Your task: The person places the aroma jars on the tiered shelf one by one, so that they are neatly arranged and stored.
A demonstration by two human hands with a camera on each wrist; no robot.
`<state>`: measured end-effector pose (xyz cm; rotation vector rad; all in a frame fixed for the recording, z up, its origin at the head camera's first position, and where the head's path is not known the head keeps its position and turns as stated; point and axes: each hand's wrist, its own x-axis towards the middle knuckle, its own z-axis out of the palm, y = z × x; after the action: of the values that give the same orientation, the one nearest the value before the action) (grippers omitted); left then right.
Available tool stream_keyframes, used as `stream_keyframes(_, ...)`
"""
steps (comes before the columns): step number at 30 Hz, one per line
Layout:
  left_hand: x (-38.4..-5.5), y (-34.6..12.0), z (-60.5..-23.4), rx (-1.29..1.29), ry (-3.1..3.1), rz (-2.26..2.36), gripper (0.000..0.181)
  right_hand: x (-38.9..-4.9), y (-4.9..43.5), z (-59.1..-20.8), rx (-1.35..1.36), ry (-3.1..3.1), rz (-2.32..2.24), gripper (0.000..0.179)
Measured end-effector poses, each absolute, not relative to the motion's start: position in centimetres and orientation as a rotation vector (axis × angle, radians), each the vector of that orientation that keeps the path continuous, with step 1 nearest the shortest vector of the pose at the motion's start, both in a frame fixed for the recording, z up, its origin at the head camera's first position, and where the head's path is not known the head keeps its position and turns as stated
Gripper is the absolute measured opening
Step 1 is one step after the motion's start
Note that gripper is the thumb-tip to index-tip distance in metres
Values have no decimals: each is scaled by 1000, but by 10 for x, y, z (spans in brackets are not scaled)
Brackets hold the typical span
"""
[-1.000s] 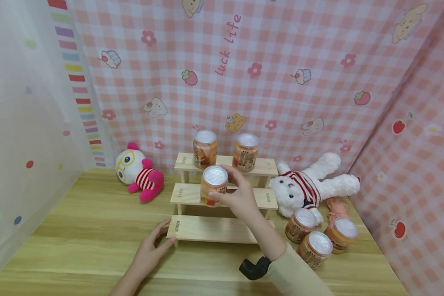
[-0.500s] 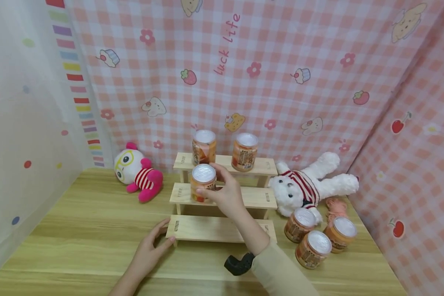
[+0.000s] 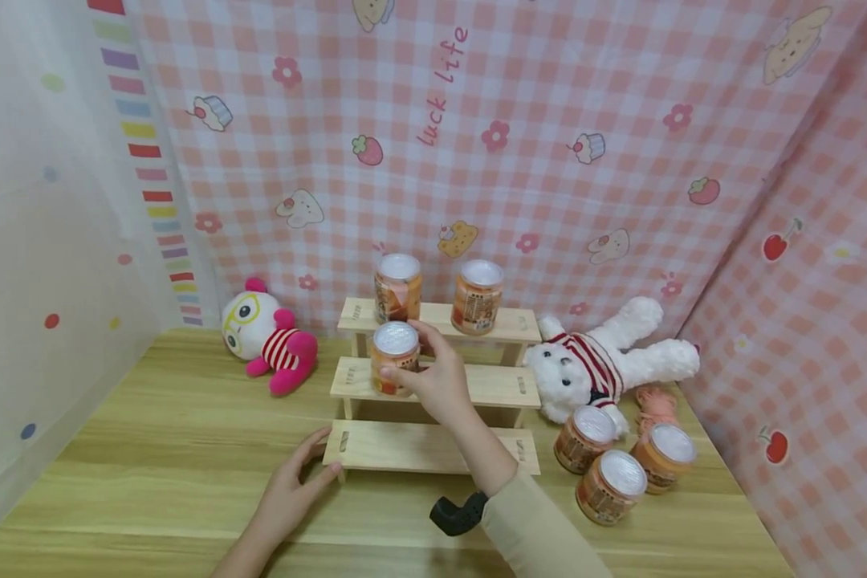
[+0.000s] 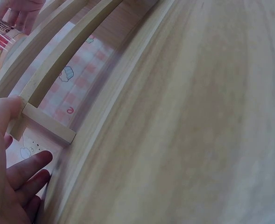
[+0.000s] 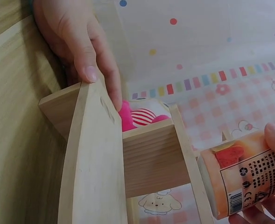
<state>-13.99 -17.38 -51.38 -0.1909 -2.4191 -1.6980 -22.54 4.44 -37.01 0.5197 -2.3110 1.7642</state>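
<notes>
In the head view, my right hand (image 3: pixel 441 381) grips an orange-labelled can (image 3: pixel 395 359) with a clear silvery lid. That can stands upright at the left part of the middle step of a three-tier wooden display shelf (image 3: pixel 419 447). Seen from the right wrist, the base of the can (image 5: pixel 244 175) meets the step's board. My left hand (image 3: pixel 289 490) holds the left end of the lowest step, thumb at the front corner and index finger along the side; its other fingers (image 4: pixel 30 168) stretch out loosely in the left wrist view. Two similar cans (image 3: pixel 398 289) occupy the top step.
Three more cans (image 3: pixel 611 487) stand on the table right of the shelf. Behind them lie a white plush toy (image 3: pixel 585 365) and pink yarn (image 3: pixel 656 408). A pink panda plush (image 3: pixel 270 337) sits at the left. A checked cloth (image 3: pixel 513 185) hangs behind.
My right hand has moved the can leftward along the middle step and slightly down, hardly shifting in the last half second. The left hand has stayed at the lowest step's end.
</notes>
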Motion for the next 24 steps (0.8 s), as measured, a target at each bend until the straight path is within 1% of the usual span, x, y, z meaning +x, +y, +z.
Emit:
stream_keyframes(3, -140, -174, -514, -193, -2414, -1700, 57, -234, 45, -381, 520, -2309, 1767, 76)
stream_keyframes(9, -141, -174, -516, -189, -2414, -1687, 57, -231, 46, -382, 535, -2333, 1742, 77)
stream_keyframes(24, -138, -174, -511, -200, -2411, -1685, 56, -203, 71, -380, 477, -2287, 1764, 71)
